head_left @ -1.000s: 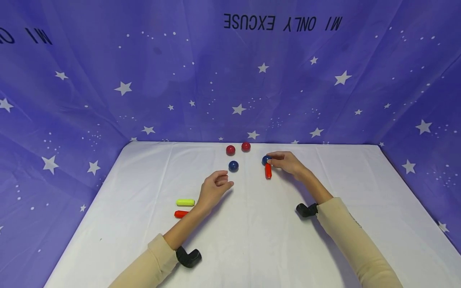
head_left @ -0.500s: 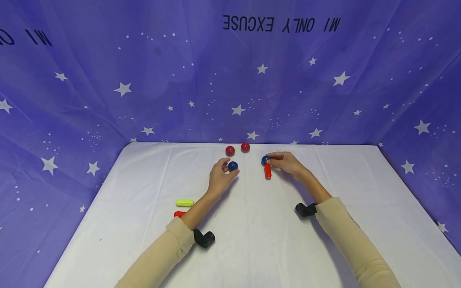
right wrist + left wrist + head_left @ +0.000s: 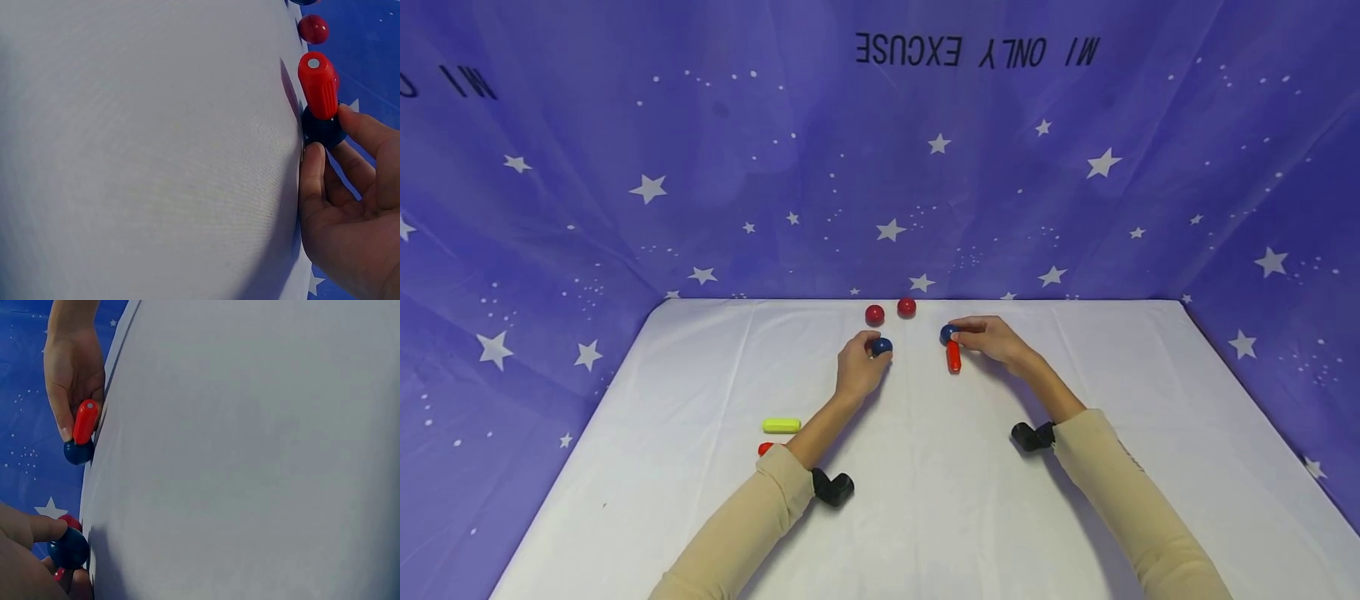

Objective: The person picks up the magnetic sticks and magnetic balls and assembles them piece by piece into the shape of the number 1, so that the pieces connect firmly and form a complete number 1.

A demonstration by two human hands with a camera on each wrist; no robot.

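Observation:
My right hand (image 3: 992,337) pinches a blue ball (image 3: 323,130) between thumb and fingers. A red ribbed stick (image 3: 320,87) is joined to that ball and juts out from it toward me. To the left, my left hand (image 3: 859,367) has its thumb and fingers around a second blue ball (image 3: 69,549), touching it from both sides. Just beyond sit two red balls, a left one (image 3: 875,315) and a right one (image 3: 907,307), near the table's far edge. The left palm is only partly visible in the left wrist view.
A yellow stick (image 3: 782,426) lies on the white tablecloth (image 3: 917,500) left of my left forearm. Another red stick (image 3: 765,448) is partly covered by that forearm. A purple starred curtain (image 3: 820,167) rises behind the table's far edge and at both sides.
My left hand has moved forward and right to the second blue ball, and its fingers have closed around it. The right hand keeps holding its ball with the red stick in place.

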